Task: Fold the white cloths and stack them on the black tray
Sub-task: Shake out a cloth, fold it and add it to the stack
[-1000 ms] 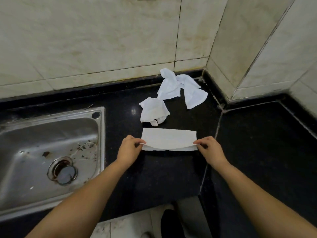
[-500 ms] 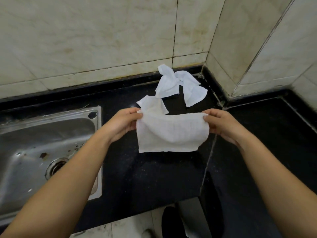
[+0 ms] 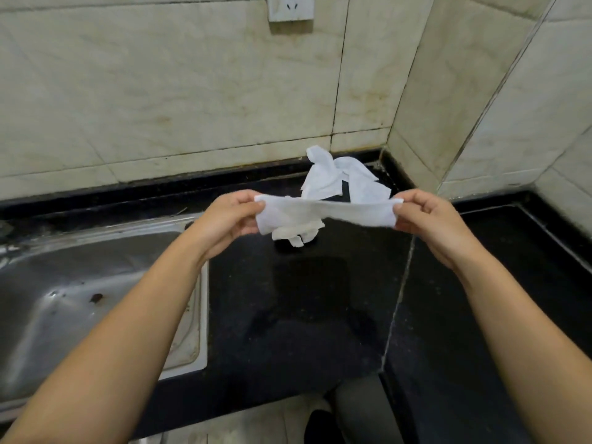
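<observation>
A white cloth (image 3: 326, 213) is stretched flat in the air above the black counter (image 3: 301, 299). My left hand (image 3: 229, 219) pinches its left end and my right hand (image 3: 426, 216) pinches its right end. Behind it, partly hidden, a crumpled white cloth (image 3: 296, 235) lies on the counter. Further back, near the wall corner, lies another loose white cloth (image 3: 339, 177). No black tray is in view.
A steel sink (image 3: 80, 283) is set into the counter on the left. Tiled walls rise at the back and right, with a socket (image 3: 290, 8) high up. A seam (image 3: 397, 299) splits the counter. The counter's front edge drops to the floor below.
The cloth lay folded on the counter a second ago. Both hands lifted it, let it hang open, and now hold it higher, stretched out nearly edge-on.
</observation>
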{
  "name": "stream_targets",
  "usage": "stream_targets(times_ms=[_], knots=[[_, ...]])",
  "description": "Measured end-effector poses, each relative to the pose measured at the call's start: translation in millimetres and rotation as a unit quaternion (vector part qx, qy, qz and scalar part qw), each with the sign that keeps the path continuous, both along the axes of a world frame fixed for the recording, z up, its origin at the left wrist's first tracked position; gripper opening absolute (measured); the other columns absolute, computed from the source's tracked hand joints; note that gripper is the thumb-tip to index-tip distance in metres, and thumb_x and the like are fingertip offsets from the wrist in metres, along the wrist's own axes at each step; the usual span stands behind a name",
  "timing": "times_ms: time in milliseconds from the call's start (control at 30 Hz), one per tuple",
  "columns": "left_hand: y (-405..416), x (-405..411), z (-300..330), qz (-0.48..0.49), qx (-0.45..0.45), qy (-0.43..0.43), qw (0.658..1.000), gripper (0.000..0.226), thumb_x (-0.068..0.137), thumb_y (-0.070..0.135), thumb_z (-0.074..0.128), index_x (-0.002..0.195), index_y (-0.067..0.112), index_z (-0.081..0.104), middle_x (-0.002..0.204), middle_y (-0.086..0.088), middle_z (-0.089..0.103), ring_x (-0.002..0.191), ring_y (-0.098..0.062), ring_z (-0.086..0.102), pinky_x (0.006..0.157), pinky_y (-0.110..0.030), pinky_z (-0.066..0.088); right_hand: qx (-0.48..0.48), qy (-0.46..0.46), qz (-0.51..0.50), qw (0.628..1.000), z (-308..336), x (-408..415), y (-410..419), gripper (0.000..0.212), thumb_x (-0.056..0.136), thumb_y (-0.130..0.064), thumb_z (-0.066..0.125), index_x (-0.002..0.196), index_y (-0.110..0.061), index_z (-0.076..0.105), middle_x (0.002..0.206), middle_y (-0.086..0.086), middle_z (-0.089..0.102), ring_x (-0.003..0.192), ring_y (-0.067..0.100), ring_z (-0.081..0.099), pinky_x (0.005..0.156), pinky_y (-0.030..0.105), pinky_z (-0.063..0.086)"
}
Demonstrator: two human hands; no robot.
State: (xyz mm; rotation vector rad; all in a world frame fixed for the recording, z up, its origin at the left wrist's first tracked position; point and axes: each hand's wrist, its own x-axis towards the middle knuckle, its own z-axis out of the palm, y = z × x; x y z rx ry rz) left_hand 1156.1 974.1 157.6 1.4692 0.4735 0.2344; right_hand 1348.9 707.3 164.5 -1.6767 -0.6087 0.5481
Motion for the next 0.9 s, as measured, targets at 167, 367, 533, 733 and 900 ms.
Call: stream_targets(times_ms=[167,367,533,733,900], knots=[[-8.1,-19.4,-16.4,-0.075,-0.071,0.064,0.993,0.024,0.074,0.025,0.068,0.094,0.012,0.067,0.086,-0.004,0.072,0.075,-0.014,0.070,0.063,-0.024,0.057,-0.051,0.098,0.082,0.991,-8.3,-18.2,-23.6,0.012,0.092,-0.006,0.052,0.095,-0.007,0.063,0.083,0.006,0.068,0.073,0.013,0.066,0.063,0.023,0.056],[-13.0,2.6,-53.0,0.049,-0.042,0.152,0.986,0.012,0.093,0.013,0.056,0.098,0.009,0.066,0.094,-0.005,0.072,0.091,-0.020,0.068,0.077,-0.030,0.054,-0.071,0.121,-0.012,0.990,-50.3,-5.0,-6.0,0.012,0.092,-0.010,0.055,0.089,-0.016,0.065,0.084,0.003,0.070,0.077,0.014,0.067,0.069,0.026,0.054],[-22.7,20.2,-95.2,0.130,0.060,0.213,0.966,0.008,0.090,0.008,0.058,0.091,0.010,0.066,0.087,-0.004,0.064,0.085,-0.016,0.057,0.070,-0.023,0.046,-0.159,0.096,-0.066,0.980,-101.0,3.3,10.2,0.009,0.091,-0.014,0.059,0.094,-0.017,0.066,0.095,0.002,0.069,0.095,0.017,0.065,0.082,0.031,0.053],[-31.2,7.6,-115.2,0.104,0.160,0.243,0.951,0.008,0.088,0.012,0.063,0.081,0.017,0.065,0.079,0.003,0.062,0.074,-0.010,0.055,0.064,-0.018,0.043,-0.235,-0.002,-0.031,0.971,-112.3,-13.5,-1.1,0.004,0.089,-0.019,0.062,0.089,-0.021,0.065,0.086,-0.006,0.065,0.081,0.009,0.060,0.065,0.018,0.043],[-42.7,-31.9,-129.9,0.006,0.278,0.259,0.925,0.011,0.087,0.014,0.062,0.080,0.022,0.066,0.089,0.000,0.054,0.076,-0.014,0.055,0.068,-0.019,0.043,-0.283,-0.080,0.026,0.955,-126.1,-45.5,-33.8,0.008,0.089,-0.018,0.062,0.091,-0.024,0.066,0.092,-0.004,0.053,0.077,0.010,0.053,0.065,0.014,0.042]])
